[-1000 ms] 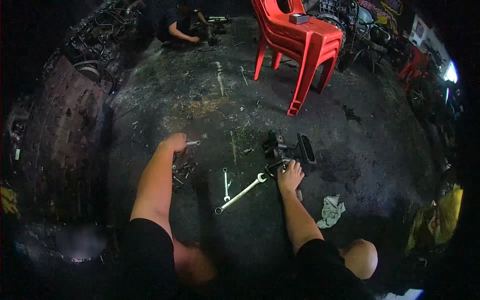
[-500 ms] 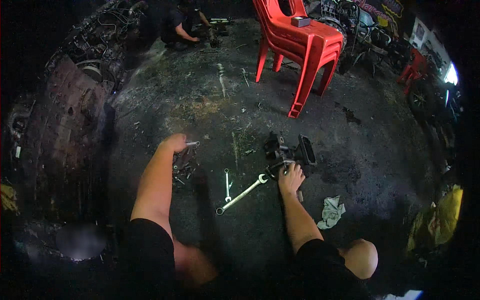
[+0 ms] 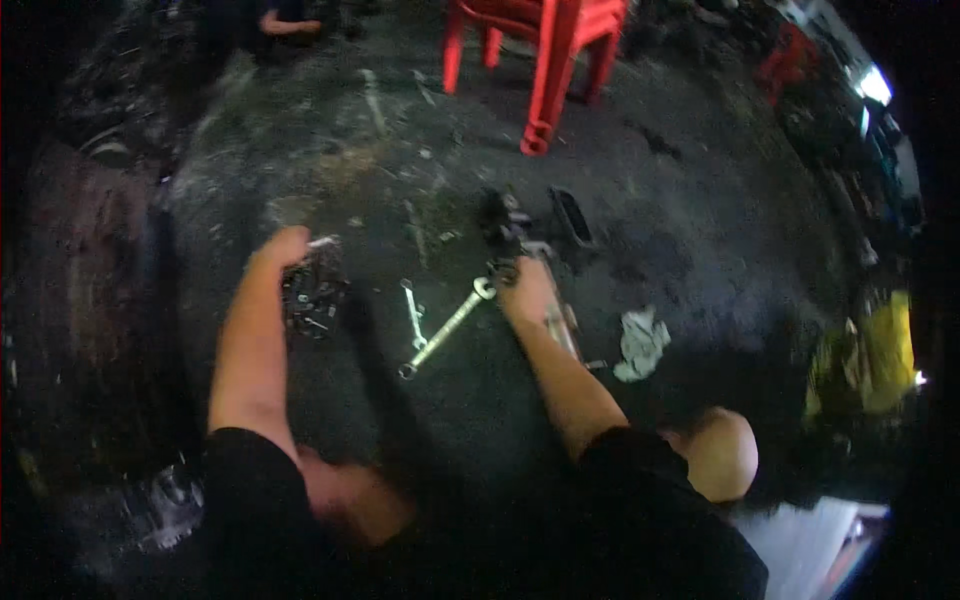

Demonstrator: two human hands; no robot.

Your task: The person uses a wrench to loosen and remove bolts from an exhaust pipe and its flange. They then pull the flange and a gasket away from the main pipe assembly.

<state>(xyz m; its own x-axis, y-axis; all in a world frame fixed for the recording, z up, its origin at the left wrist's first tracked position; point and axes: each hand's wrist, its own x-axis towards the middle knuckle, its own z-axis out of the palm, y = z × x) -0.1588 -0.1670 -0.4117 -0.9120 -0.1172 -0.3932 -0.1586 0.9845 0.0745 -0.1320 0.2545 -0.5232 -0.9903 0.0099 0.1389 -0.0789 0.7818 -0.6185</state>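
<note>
My left hand (image 3: 290, 246) is closed round a spanner (image 3: 322, 242), whose bright end sticks out to the right, above a heap of loose bolts (image 3: 315, 300). My right hand (image 3: 527, 288) grips the near side of a dark metal machine part (image 3: 508, 222) on the floor; blur and the hand itself hide some of its fingers. A black oblong piece (image 3: 571, 216) shows at the part's right; whether it is joined cannot be made out. Between my hands lie a small combination spanner (image 3: 413, 313) and a large one (image 3: 446, 328), whose open jaw points toward the part.
A pale crumpled rag (image 3: 642, 345) lies to the right of my right forearm. Stacked red plastic chairs (image 3: 545, 75) stand ahead. A co-worker's arm (image 3: 290, 24) shows at the far left. Yellow material (image 3: 868, 355) is at the right edge.
The whole scene has shifted up and left in the picture as the view tilted down, with blur. Both hands keep their holds; a pale, rod-like piece now shows more beside my right wrist.
</note>
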